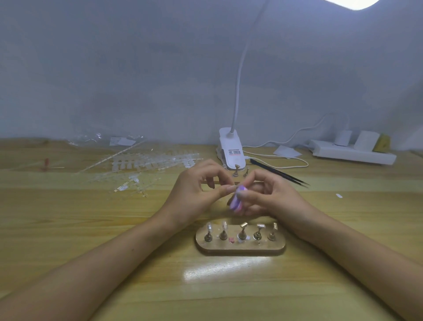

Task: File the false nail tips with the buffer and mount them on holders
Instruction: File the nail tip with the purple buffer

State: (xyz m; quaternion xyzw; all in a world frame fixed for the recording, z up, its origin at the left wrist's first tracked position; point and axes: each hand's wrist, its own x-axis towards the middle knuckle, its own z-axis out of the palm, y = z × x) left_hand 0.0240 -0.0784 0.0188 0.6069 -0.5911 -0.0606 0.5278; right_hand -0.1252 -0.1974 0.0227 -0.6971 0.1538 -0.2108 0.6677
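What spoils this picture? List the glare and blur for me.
Head view: the lamp is blown out at the top edge and throws a white glare patch on the table; the buffer in the right hand is smeared by blur; the clear nail tips at the left look soft and hazy.

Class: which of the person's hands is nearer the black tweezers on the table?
Right. The right hand sits just in front of the tweezers, gripping the buffer; the left hand is farther off, beyond the buffer to their left.
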